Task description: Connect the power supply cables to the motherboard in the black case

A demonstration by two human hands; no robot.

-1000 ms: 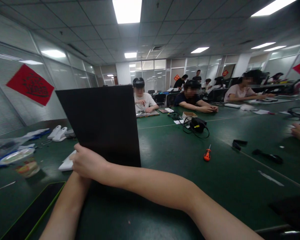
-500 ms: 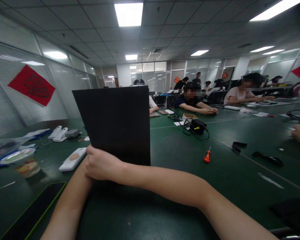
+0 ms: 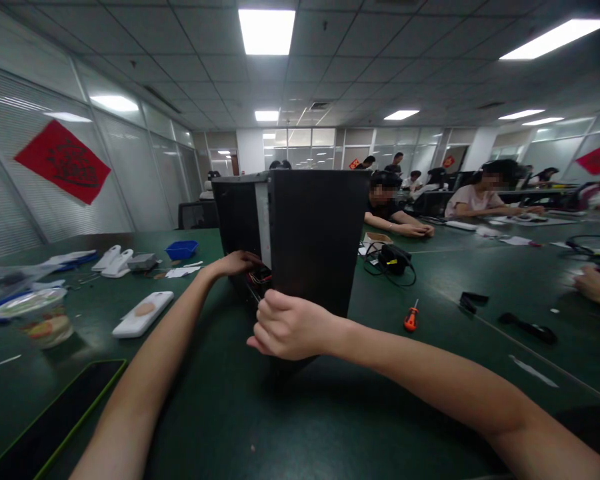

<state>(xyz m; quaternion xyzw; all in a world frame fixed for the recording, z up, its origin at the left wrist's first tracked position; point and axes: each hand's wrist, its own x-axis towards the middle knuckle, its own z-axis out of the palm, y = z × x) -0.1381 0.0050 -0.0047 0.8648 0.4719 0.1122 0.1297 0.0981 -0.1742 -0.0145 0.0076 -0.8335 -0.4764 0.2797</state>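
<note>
Black computer case (image 3: 315, 233), toward the table's (image 3: 220, 433) near edge: avoid pinching wires (image 3: 261, 277); whether left hand (image 3: 237, 263) or right hand (image 3: 287, 327) clamps, unclear.

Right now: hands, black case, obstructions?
Left hand at open side, right hand curled at near edge. Black case: open side facing left. Orange screwdriver lies apart, right of it.

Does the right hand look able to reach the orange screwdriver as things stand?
Likely yes: nothing covers the orange screwdriver, right of the black case, though the right hand, curled at the case's edge, may first need freeing.
</note>
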